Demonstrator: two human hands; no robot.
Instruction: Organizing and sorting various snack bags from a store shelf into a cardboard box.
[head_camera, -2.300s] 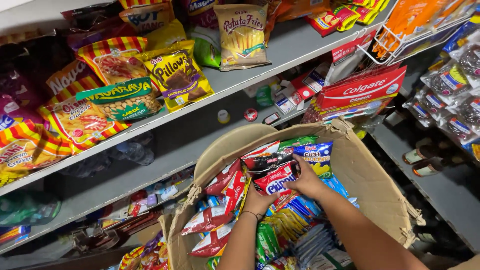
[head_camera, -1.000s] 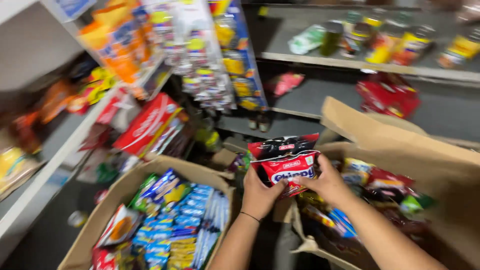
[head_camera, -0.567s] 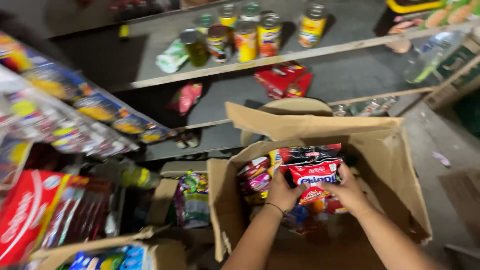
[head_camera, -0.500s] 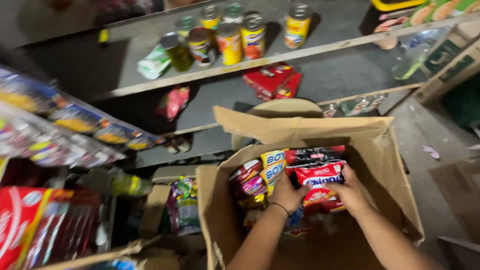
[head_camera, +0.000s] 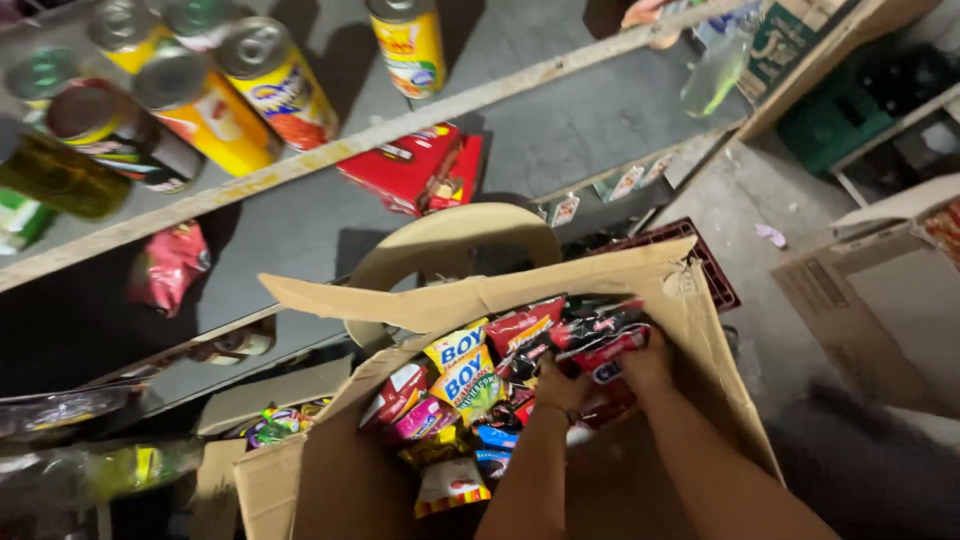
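Head view: both hands are down inside the open brown cardboard box. The left hand and the right hand each grasp the stack of red-and-black snack packets, which sits near the box's far flap, just right of the yellow-and-blue snack bags. The step looks like setting the stack down among the packed snacks. Next move probably calls for easing it into the gap and loosening both grips. Cans stand on the grey shelf beyond the box.
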